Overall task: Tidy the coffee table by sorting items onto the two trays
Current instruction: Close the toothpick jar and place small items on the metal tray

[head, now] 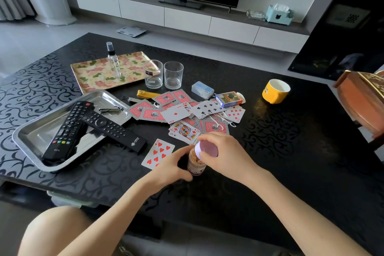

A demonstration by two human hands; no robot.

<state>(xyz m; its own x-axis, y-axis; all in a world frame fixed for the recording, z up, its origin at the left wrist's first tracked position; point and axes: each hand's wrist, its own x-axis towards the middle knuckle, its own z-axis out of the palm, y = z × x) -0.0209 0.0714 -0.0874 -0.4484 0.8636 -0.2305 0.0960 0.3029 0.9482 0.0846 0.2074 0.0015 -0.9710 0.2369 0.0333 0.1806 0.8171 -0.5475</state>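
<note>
My left hand [173, 165] grips the clear toothpick jar [196, 164] near the table's front edge. My right hand [225, 151] holds its pale purple lid [205, 148] tilted over the jar's mouth. A metal tray [37, 131] at the left holds two black remotes [91, 124] and a small metal tool [110, 108]. Behind it lies a floral tray [93, 68] with a spray bottle [113, 60] upright on it. Playing cards [182, 112] are scattered across the table's middle.
Two empty glasses [163, 75] stand beside the floral tray. A yellow strap [146, 94], a blue plastic box [202, 89], a card box [228, 98] and a yellow mug [275, 90] sit further back. A wooden box [361, 97] is at the right edge.
</note>
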